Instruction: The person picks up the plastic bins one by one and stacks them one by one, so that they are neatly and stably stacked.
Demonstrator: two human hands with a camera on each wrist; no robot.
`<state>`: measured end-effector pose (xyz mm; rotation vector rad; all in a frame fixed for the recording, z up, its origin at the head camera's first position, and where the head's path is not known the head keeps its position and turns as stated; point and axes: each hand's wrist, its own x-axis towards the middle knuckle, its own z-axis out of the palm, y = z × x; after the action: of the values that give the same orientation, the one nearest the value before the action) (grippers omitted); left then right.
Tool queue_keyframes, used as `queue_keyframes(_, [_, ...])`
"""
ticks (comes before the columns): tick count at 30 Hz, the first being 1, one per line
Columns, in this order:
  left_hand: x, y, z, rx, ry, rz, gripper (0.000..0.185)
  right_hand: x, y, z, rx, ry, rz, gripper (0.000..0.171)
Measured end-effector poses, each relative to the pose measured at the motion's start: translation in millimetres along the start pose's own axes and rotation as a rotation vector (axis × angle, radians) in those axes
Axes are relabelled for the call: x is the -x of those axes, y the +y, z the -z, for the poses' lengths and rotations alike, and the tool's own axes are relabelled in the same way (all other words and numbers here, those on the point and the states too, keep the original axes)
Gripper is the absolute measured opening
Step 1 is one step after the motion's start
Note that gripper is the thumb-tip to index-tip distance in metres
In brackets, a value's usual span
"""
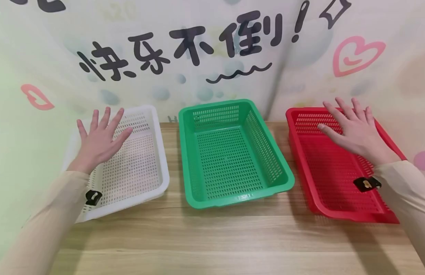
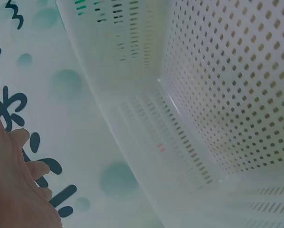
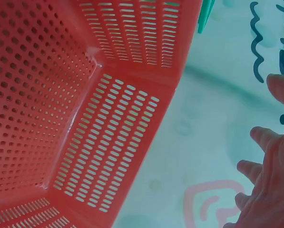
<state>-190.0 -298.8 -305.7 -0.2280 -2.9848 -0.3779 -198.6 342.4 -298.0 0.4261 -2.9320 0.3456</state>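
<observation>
Pale printed backdrop (image 1: 301, 88) with dark lettering, bubbles and pink hearts rises behind a light wood-grained table (image 1: 212, 240). Three rectangular, perforated plastic baskets line the table's far edge: a white plastic basket (image 1: 161, 152) toward the far left corner, a green plastic basket (image 1: 229, 164) mid-edge, a red plastic basket (image 1: 303, 164) toward the far right corner. Strips of bare wood part them — a broader band runs across in front, toward the near side. The left hand (image 1: 100, 143), fingers spread apart, hovers above the far half of the white basket; the right hand (image 1: 358, 131), likewise spread, hovers above the red one's far half. Wrist views show each hand apart from its basket's rim — the green basket sits between the hands, well apart from both.
</observation>
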Motion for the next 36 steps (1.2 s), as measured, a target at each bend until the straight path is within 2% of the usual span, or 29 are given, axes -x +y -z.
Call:
queue_keyframes(11, [3.0, 37.4, 7.6, 0.086, 0.015, -0.057, 0.071, 4, -17, 10, -0.020, 0.043, 0.032, 0.080])
queue_keyframes(19, [5.3, 65.4, 8.1, 0.179, -0.005, -0.083, 0.068, 5, -37, 13, -0.063, 0.055, 0.075, 0.092])
queue_keyframes(22, [7.1, 74.2, 6.4, 0.236, -0.021, -0.100, 0.067, 7, -45, 13, -0.098, 0.052, 0.077, 0.093])
queue_keyframes(26, [9.9, 85.2, 3.1, 0.358, -0.052, -0.131, 0.064, 10, -56, 14, -0.164, 0.064, 0.076, 0.087])
queue_keyframes(31, [10.8, 99.5, -3.2, 0.491, -0.120, -0.166, 0.061, 12, -72, 16, -0.243, 0.076, 0.019, 0.080])
queue_keyframes(34, [12.2, 108.1, -8.3, 0.542, -0.154, -0.146, 0.061, 13, -80, 17, -0.289, 0.070, -0.007, 0.077])
queue_keyframes(36, [13.2, 113.1, -12.1, 0.570, -0.153, -0.126, 0.060, 13, -86, 18, -0.320, 0.065, -0.011, 0.076])
